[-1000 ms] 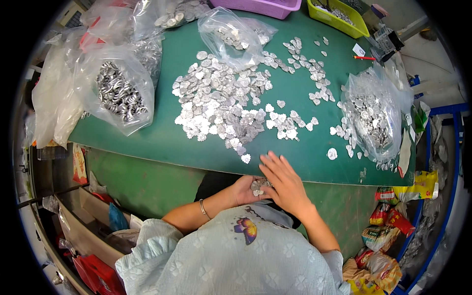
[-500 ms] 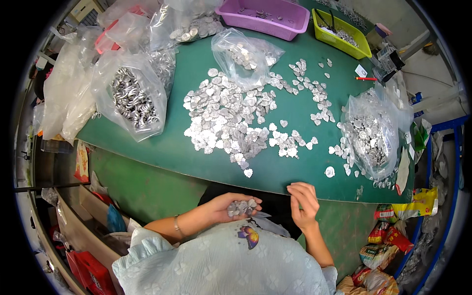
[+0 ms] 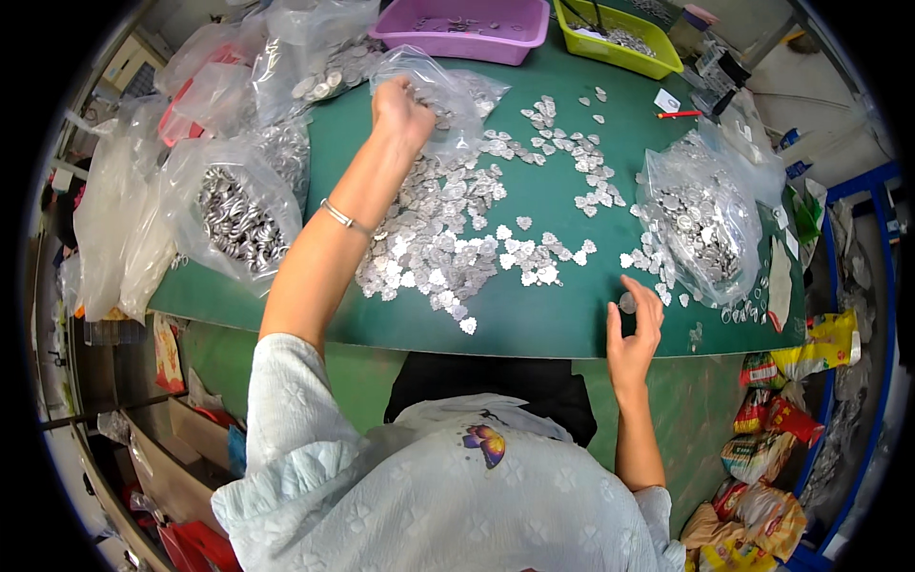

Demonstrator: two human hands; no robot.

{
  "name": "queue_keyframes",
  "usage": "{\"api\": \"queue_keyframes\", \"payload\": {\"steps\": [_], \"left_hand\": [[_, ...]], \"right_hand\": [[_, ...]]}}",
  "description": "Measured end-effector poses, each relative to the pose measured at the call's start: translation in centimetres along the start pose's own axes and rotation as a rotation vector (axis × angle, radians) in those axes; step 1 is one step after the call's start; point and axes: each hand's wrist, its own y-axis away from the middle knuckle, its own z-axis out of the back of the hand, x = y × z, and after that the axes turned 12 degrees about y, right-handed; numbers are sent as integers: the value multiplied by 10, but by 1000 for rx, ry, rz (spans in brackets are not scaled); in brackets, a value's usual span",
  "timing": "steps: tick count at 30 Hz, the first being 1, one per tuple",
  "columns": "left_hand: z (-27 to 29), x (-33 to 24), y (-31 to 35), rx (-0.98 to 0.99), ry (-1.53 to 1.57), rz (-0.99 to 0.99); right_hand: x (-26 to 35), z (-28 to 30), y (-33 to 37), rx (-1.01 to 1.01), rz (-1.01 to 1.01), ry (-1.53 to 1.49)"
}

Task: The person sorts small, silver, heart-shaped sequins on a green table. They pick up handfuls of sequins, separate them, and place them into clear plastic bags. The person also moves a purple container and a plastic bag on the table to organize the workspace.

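My left hand (image 3: 402,112) reaches far over the table to the mouth of a clear plastic bag (image 3: 456,110) with flat silver metal charms in it. Its fingers are curled, and what lies inside them is hidden. Below that bag spreads a big heap of silver, leaf-shaped charms (image 3: 429,253), partly behind my left forearm. Over the table's front edge, my right hand (image 3: 637,338) is open, thumb and fingers apart. A round silver disc (image 3: 626,302) lies on the table between its thumb and fingertips. Small groups of charms (image 3: 540,259) lie to its left.
On the left, a clear bag (image 3: 238,219) holds silver rings. Another bag of metal pieces (image 3: 703,224) slumps at right. A purple basket (image 3: 462,43) and a yellow-green basket (image 3: 620,50) stand at the back. A red pen (image 3: 679,115) lies near a white tag (image 3: 667,101).
My left hand, which held a pile of silver charms in its palm near my body, has swung forward to the clear bag. My right hand has moved forward and right, its fingers spreading around the disc.
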Motion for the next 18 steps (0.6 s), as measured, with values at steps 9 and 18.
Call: {"api": "queue_keyframes", "payload": {"steps": [9,18], "left_hand": [[40,67,121,275,-947,-683],[62,104,157,1504,-1876,-691]], "right_hand": [[-27,-4,10,23,13,122],[-34,2,11,54,-10,22]]}}
